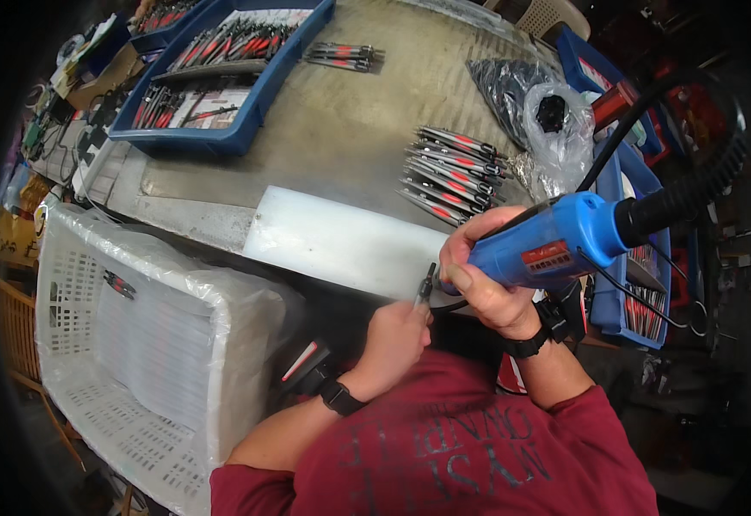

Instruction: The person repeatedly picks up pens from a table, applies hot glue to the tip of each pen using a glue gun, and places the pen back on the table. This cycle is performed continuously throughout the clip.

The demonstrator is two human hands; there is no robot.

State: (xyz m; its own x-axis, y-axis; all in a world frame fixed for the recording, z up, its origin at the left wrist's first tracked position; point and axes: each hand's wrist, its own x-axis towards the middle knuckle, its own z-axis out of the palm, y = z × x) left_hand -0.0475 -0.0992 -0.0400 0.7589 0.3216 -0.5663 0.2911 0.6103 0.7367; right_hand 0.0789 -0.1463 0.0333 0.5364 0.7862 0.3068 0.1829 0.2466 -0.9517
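Note:
My right hand (498, 297) is wrapped round the front part of a blue electric screwdriver (543, 241), which has a black cord at its back end. Close by on the left, my left hand (395, 344) is closed on a slender grey-and-black hand tool (427, 286), its dark tip pointing up toward the driver's front end; the fingers hide most of it. Both hands are at the near edge of a white plastic block (341, 241). Beyond the right hand lies a row of similar grey tools with red marks (453, 176).
A lined white plastic basket (221, 370) stands at the left with a few tools inside. Blue trays (246, 129) of tools sit at the far left, and another blue tray (638, 176) at the right. Clear plastic bags (556, 163) of small dark parts lie at the far right.

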